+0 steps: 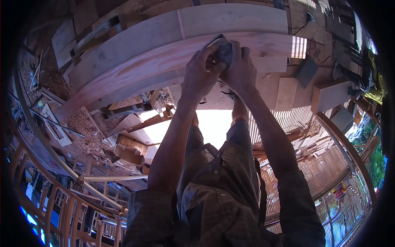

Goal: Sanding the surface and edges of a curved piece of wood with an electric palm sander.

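Note:
Both of my hands meet over a long reddish plank point(164, 53) that lies across a wider pale board point(234, 18). Between them is a small dark grey folded sheet point(224, 52) that looks like sandpaper. My left hand point(199, 74) is closed, its thumb and fingers pinching the near left side of the sheet. The fingers of my right hand point(240, 74) bend round the sheet's right side. My fingers hide part of the sheet, and I cannot tell whether it touches the plank.
To the right lie a dark flat rectangular piece point(306, 71) and a wooden box-like block point(331, 95). Wood shavings point(84, 123) and offcuts cover the ground at left, near an open wooden box point(129, 149). Cables point(314, 49) lie at the upper right.

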The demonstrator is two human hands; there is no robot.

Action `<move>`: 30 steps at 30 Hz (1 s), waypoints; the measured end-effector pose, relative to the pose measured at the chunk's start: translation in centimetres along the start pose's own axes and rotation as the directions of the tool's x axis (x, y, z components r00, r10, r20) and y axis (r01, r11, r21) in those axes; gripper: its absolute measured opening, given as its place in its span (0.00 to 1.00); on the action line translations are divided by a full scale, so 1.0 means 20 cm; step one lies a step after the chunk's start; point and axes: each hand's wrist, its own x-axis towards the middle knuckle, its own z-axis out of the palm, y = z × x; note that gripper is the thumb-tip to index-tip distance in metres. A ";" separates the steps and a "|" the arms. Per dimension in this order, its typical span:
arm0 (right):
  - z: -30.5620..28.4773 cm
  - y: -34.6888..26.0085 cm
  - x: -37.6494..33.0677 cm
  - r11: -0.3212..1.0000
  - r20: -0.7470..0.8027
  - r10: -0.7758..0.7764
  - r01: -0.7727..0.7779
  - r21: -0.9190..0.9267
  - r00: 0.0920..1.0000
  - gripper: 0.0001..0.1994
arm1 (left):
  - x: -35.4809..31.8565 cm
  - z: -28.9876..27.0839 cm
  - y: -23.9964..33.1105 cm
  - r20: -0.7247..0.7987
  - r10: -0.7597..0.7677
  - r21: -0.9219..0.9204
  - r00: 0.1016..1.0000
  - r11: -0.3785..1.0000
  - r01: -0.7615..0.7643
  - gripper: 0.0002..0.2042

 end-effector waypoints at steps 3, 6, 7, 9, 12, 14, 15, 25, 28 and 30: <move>-0.23 -0.03 -0.14 0.999 -0.019 -0.023 0.024 0.038 1.000 0.42 | -0.14 -0.02 0.16 0.088 0.057 -0.040 0.995 0.998 -0.053 0.22; -0.44 -0.12 -0.29 0.995 -0.045 -0.078 0.080 0.054 0.996 0.43 | -0.29 -0.10 0.35 0.181 0.096 -0.027 0.979 0.995 -0.092 0.23; -0.51 -0.14 -0.34 0.997 -0.069 -0.068 0.071 0.042 0.995 0.43 | -0.35 -0.13 0.41 0.219 0.060 -0.035 0.974 0.998 -0.054 0.23; -0.63 -0.20 -0.44 0.988 -0.054 -0.132 0.135 0.075 0.990 0.44 | -0.47 -0.17 0.53 0.278 0.049 -0.046 0.959 0.998 -0.037 0.24; -0.81 -0.30 -0.55 0.977 -0.108 -0.177 0.188 0.096 0.978 0.43 | -0.63 -0.26 0.72 0.289 0.094 0.038 0.953 0.993 -0.109 0.23; -0.91 -0.35 -0.62 0.968 -0.140 -0.233 0.243 0.060 0.962 0.42 | -0.72 -0.29 0.78 0.253 0.023 0.006 0.967 1.000 -0.025 0.23; -0.96 -0.38 -0.65 0.973 -0.179 -0.218 0.228 0.036 0.960 0.42 | -0.77 -0.30 0.82 0.278 0.064 0.002 0.958 0.998 -0.067 0.23; -1.12 -0.51 -0.79 0.970 -0.357 -0.214 0.240 0.027 0.909 0.42 | -0.89 -0.37 0.98 0.243 0.270 -0.069 0.932 0.963 -0.261 0.21; -1.14 -0.55 -0.78 0.957 -0.401 -0.238 0.284 0.057 0.884 0.43 | -0.89 -0.40 0.99 0.224 0.275 -0.135 0.935 0.959 -0.250 0.21; -1.14 -0.57 -0.76 0.951 -0.406 -0.252 0.302 0.064 0.878 0.43 | -0.88 -0.41 1.01 0.210 0.282 -0.170 0.936 0.953 -0.249 0.20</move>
